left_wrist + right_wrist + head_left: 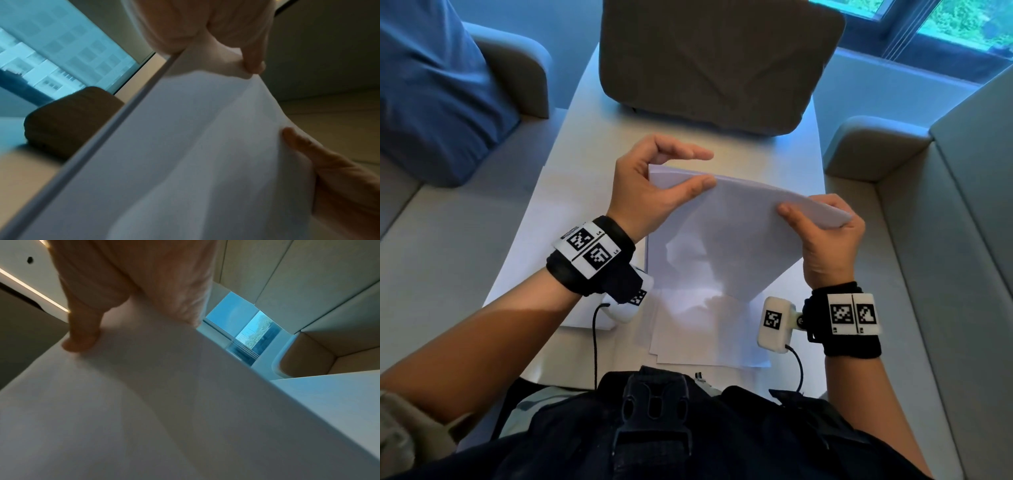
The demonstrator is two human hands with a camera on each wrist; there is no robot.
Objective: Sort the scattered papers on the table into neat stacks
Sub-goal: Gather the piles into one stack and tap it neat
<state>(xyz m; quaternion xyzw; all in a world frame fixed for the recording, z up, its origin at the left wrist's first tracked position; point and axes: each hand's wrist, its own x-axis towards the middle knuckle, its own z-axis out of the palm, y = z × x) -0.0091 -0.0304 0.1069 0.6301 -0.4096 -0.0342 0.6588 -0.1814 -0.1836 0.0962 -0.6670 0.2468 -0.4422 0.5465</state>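
Observation:
A bundle of white paper sheets point(726, 233) stands nearly upright on its lower edge above the white table point(571, 137). My left hand point(650, 185) grips the bundle's upper left corner, thumb on the near face and fingers reaching over the top edge. My right hand point(825, 233) grips the upper right corner, thumb in front, fingers wrapped behind. The left wrist view shows the sheets point(185, 162) with both thumbs on them. In the right wrist view my thumb presses the paper point(144, 402). More loose sheets point(705, 342) lie flat below, near the table's front edge, and others point(571, 246) lie at the left.
A brown cushion point(715, 61) sits at the table's far end. Beige sofa seats flank the table, with a blue cushion point(431, 89) on the left one. A window point(945, 20) is at the back right.

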